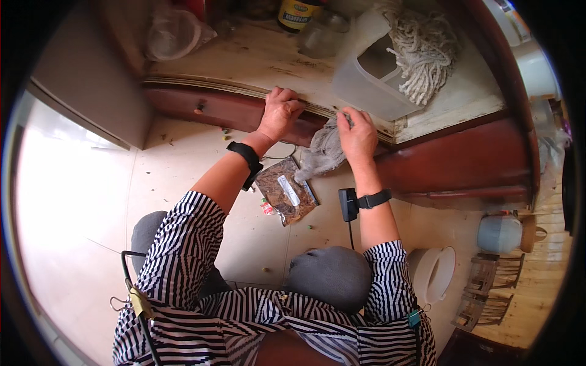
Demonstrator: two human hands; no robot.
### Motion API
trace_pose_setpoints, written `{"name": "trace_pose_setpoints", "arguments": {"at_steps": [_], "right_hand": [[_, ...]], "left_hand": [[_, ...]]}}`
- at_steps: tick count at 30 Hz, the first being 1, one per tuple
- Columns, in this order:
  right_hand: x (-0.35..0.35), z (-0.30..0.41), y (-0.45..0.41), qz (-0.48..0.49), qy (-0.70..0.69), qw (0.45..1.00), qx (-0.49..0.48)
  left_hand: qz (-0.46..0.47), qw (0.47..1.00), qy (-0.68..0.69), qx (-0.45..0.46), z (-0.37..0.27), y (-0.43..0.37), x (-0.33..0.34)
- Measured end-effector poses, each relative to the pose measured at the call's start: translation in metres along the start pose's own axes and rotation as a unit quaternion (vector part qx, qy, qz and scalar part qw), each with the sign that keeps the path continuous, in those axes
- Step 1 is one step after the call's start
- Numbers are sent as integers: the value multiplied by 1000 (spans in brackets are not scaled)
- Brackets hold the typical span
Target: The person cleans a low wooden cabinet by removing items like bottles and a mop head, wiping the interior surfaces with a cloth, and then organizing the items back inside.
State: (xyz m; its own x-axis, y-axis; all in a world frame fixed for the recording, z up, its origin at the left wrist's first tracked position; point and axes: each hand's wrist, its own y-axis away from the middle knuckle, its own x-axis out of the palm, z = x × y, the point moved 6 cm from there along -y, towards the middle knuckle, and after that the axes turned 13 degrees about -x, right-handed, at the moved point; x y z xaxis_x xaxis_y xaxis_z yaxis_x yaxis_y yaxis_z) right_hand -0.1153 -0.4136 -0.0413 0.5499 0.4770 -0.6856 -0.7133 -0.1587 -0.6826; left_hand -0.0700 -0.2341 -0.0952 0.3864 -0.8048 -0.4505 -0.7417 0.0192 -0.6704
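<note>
A grey cloth (326, 145) hangs from my right hand (359, 135) over the front edge of a dark red wooden cabinet. The fingers of that hand are closed on its upper part, at the sliding-door track (206, 85). To the left, my left hand (282, 112) rests on the same track with its fingers bent down. Whether it pinches anything is hidden. Under the cloth, a clear bag of brown dried material (279, 187) with a white label lies on the floor tiles. Below the track is a cabinet drawer front with a round knob (198, 109).
On the cabinet shelf (247, 55) are a translucent plastic bin (357, 84), a string mop head (423, 55) against it, a yellow-labelled jar (296, 16), a glass jar (324, 34) and a plastic bag (176, 36). A white bucket (432, 274) and small wooden chairs (480, 293) stand at right.
</note>
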Motion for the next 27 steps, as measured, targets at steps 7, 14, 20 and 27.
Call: {"name": "trace_pose_setpoints", "arguments": {"at_steps": [7,14,20,27], "right_hand": [[-7,9,-13,-45,-23,999,-8],[-25,-4,6,-62,-33,997,8],[-47,-13,10,-85,-123,985,84],[-51,-6,26,-69,-101,990,68]], "left_hand": [[-1,1000,-19,-13,-3,0,3],[12,999,-6,-41,0,-1,4],[13,1000,-10,6,2,-1,4],[-38,995,-74,-47,-1,3,0]]}}
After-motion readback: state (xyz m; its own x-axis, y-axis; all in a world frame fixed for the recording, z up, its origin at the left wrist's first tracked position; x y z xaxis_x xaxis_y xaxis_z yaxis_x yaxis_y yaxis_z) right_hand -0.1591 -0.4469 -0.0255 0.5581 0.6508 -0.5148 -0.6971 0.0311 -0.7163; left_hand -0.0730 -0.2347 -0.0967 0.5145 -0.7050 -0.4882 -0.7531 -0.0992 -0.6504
